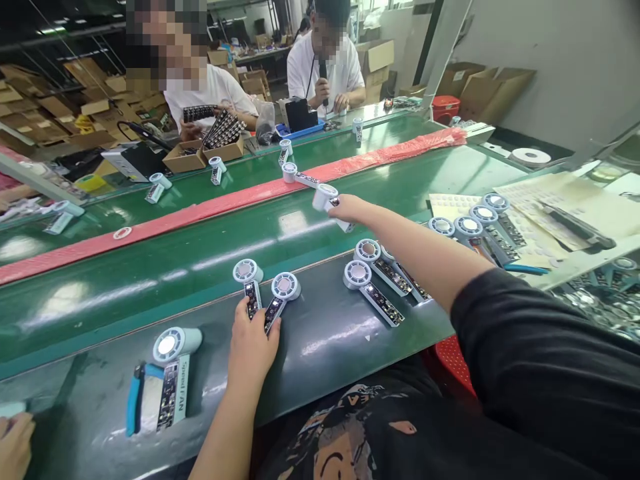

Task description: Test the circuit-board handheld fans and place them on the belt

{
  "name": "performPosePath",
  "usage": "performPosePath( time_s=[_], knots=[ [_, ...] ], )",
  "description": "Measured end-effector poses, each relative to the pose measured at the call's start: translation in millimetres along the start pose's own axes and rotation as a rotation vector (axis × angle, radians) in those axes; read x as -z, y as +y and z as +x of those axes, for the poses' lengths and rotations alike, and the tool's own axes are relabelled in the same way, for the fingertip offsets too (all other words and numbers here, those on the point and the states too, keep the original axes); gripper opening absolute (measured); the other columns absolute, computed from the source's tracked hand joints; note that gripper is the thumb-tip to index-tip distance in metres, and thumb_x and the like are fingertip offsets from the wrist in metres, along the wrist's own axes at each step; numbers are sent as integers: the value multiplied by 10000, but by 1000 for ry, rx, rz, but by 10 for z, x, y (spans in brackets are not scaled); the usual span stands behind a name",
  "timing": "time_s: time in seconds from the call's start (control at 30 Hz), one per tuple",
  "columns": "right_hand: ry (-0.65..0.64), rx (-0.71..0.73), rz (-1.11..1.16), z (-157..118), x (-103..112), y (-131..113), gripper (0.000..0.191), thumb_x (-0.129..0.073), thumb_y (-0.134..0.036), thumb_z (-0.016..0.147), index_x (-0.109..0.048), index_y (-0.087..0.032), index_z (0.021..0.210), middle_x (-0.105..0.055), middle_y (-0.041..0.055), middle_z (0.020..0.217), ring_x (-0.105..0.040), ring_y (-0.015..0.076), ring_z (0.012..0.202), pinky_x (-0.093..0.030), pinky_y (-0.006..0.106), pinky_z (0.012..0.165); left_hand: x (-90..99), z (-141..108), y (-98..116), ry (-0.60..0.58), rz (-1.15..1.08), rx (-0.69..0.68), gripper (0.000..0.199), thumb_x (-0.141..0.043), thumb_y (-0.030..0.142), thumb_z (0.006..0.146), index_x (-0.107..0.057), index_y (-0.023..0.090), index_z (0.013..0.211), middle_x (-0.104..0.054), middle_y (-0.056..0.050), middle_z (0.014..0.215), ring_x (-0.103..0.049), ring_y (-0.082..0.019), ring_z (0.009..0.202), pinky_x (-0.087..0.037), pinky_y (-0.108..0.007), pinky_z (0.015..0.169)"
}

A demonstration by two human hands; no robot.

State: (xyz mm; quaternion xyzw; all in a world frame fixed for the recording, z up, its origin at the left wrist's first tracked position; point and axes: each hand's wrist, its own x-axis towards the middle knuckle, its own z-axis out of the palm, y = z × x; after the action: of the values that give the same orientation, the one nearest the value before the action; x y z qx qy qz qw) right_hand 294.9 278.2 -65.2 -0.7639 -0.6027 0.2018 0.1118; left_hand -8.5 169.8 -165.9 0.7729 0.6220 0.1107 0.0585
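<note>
My left hand (253, 343) is closed around the handles of two light-blue handheld fans on the dark worktop; one fan (246, 272) stands to the left, the other fan (285, 287) to the right, circuit boards showing in both handles. Stretched out over the green belt, my right hand (347, 208) grips another handheld fan (326, 196) by its handle. Beyond it a fan (289, 173) lies across the red strip. Right of my left hand, several fans with bare boards lie together, the front one (358, 274) fully visible.
A fan marked "Speed FAN" (177, 343) lies beside blue-handled pliers (133, 403) at left. Another person's hand (17, 440) shows at the left edge. A red strip (225, 205) divides the green belt (150, 257). Two people sit opposite. More fans (469, 227) rest on sticker sheets at right.
</note>
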Motion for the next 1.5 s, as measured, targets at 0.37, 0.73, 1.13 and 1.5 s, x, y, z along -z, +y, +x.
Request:
performPosePath(
  time_s=[0.37,0.73,1.13,1.5],
  knots=[
    [-248,231,-152,-1904,-995,70,230,-597,-257,854,-626,-161,1061,-645,114,1034,-649,303,913,-518,382,758,42,129,0,-115,58,53,385,-493,423,908,-721,152,1060,-432,-198,1425,-535,-367,1229,-466,-494,1019],
    [375,394,-254,-1834,-1066,503,662,-527,-581,914,-425,-240,1472,-353,154,1532,-262,395,1422,-172,638,1132,102,99,69,-190,143,109,426,-448,430,949,-674,151,1179,-344,-188,1511,-515,-370,1244,-466,-480,1015],
    [98,504,-162,-2074,-1221,401,499,-615,-244,902,-517,-194,1388,-612,124,1234,-625,285,1002,-520,405,809,153,88,117,-260,160,130,481,-405,447,971,-601,148,1294,-269,-181,1562,-443,-375,1321,-428,-466,1054],
    [100,219,-179,-1977,-1305,367,541,-556,-156,884,-481,-184,1419,-620,124,1084,-637,298,937,-527,385,749,211,26,154,-224,120,109,377,-468,369,946,-661,122,1156,-328,-212,1511,-522,-367,1237,-442,-456,1033]
  ],
)
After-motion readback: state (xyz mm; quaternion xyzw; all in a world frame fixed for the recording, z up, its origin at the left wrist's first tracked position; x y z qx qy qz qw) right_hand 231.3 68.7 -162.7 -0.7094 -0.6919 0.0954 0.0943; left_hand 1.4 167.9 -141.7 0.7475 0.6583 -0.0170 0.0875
